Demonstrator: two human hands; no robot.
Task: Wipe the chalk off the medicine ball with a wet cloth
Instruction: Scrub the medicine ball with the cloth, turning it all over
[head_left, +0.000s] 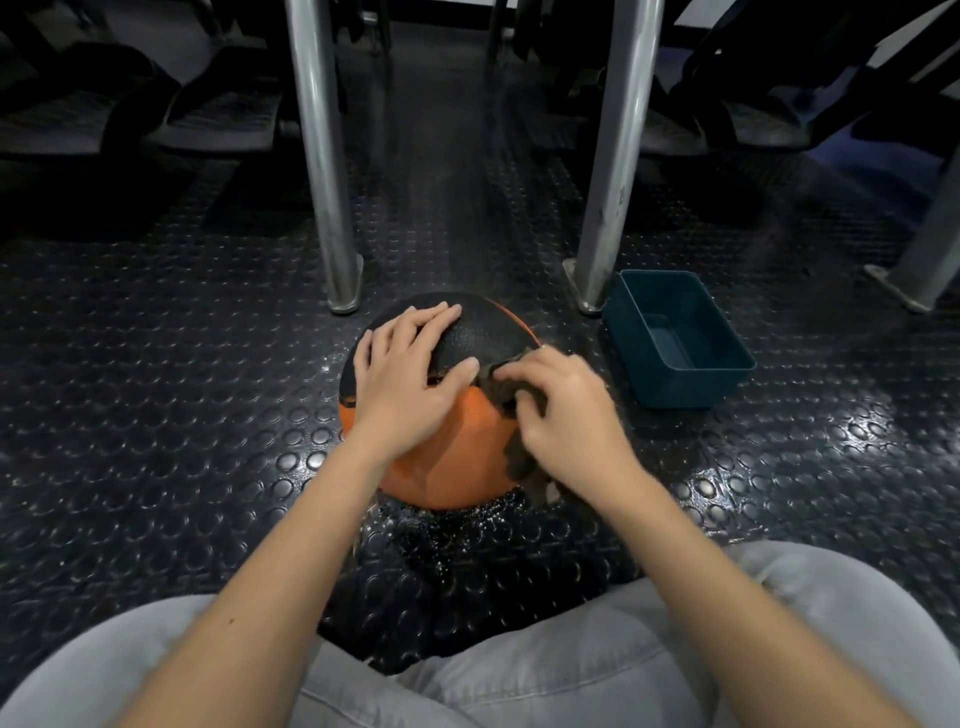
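An orange and black medicine ball (457, 457) sits on the studded rubber floor in front of my knees. My left hand (405, 374) lies flat over its top left, fingers spread and straight. My right hand (561, 410) grips a dark brown wet cloth (506, 395) and presses it against the ball's right side. Part of the cloth hangs down below my wrist toward the floor. Pale streaks show on the orange panel near the ball's lower left.
A dark teal plastic tub (675, 338) stands on the floor right of the ball. Two metal posts (322, 156) (613, 156) rise just behind the ball, another at far right (930, 249). Wet specks glisten on the floor beneath the ball. Dark gym equipment fills the back.
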